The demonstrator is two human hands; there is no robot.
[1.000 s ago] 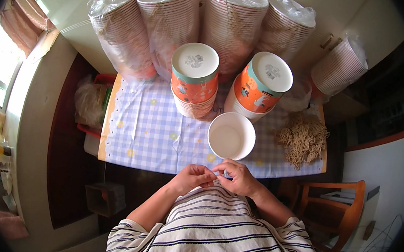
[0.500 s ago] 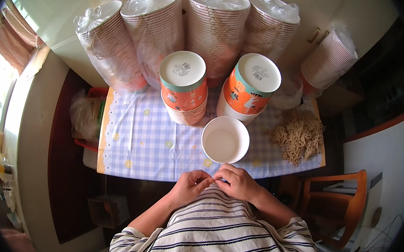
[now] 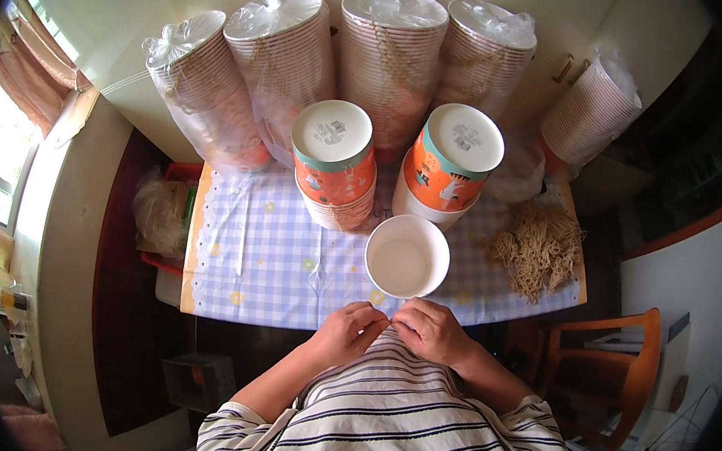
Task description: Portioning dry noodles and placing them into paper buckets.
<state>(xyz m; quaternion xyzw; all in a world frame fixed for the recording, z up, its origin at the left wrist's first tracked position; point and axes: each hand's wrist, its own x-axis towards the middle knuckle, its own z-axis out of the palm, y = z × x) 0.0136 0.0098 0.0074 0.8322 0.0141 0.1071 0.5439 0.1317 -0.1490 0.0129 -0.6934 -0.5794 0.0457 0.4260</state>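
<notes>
My left hand [image 3: 347,332] and my right hand [image 3: 432,332] meet just in front of the table's near edge, before my striped top. Both are closed, fingertips pinched close together; whatever they pinch is too small to make out. Directly beyond them stands an upright white paper cup [image 3: 407,256], open side up. Behind it are two stacks of paper cups, each topped by an upside-down orange cup with a green band: the left orange cup [image 3: 339,180] and the right orange cup [image 3: 444,177]. A tangled heap of tan string or rubber bands [image 3: 537,249] lies at the right.
Several tall bagged cup stacks [image 3: 390,63] line the back of the checked tablecloth [image 3: 262,259]. One more bagged stack [image 3: 592,109] leans at the back right. A wooden chair [image 3: 637,383] stands to the right. At the left is a red crate [image 3: 184,172] with plastic bags.
Both hands stay pinched together, with small shifts of the fingers, the right ones a little more curled. The whole view has shifted slightly; the cups and stacks keep their places.
</notes>
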